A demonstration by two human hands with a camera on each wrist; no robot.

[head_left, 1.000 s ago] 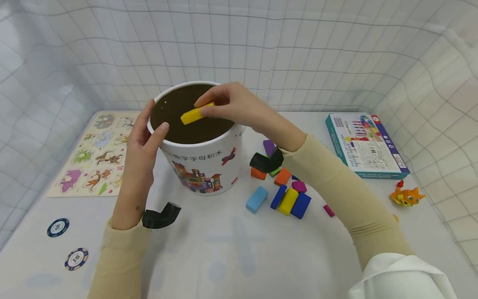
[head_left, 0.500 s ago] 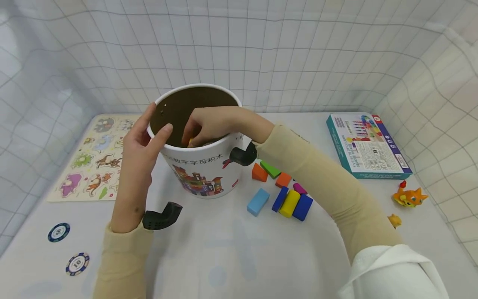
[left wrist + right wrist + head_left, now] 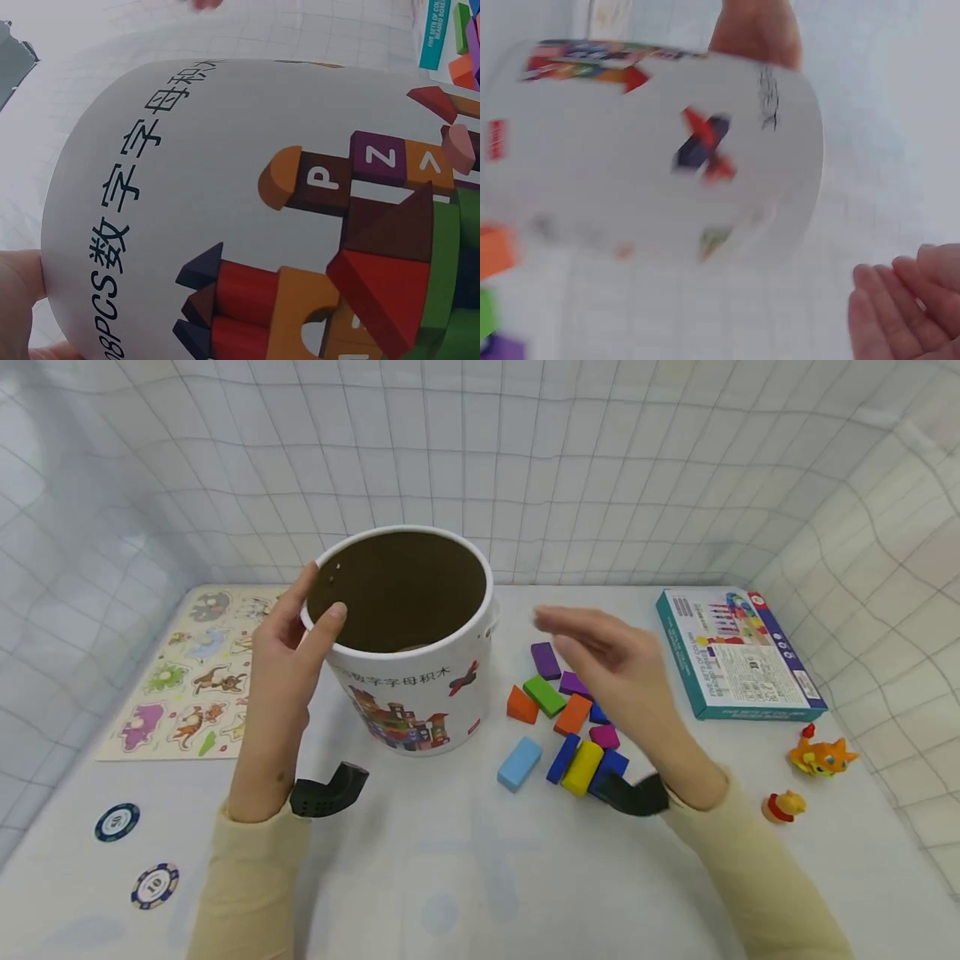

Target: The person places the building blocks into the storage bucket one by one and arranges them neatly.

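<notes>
A white bucket (image 3: 412, 722) is being supported upright on the table (image 3: 450, 877), its printed front being presented to the head camera. Its rim is being grasped on the left by the left hand (image 3: 281, 647), the thumb being laid over the near edge and the fingers being set against the outer side. The right hand (image 3: 615, 668) is being held in the air to the right of the bucket, apart from it; its grip is being recorded as released, nothing being grasped and the fingers being loosely extended.

On the table, right of the bucket, the following are being observed: a purple block (image 3: 546, 661), a green block (image 3: 545, 696), an orange wedge (image 3: 522, 705), an orange block (image 3: 573, 715), a magenta block (image 3: 604, 737) and, nearer, a light blue block (image 3: 520, 764). A yellow block (image 3: 582, 768) is being flanked by two dark blue blocks (image 3: 563, 758), the right one being partly covered by a black wrist device (image 3: 641, 795). The bucket's contents are not being made out.

A picture board (image 3: 183, 693) is being noted at the left, two chips (image 3: 117, 822) being sited nearer. At the right, a flat box (image 3: 750, 656) is being accompanied by two small figures (image 3: 822, 757). The background is being formed by a gridded sheet (image 3: 480, 452).
</notes>
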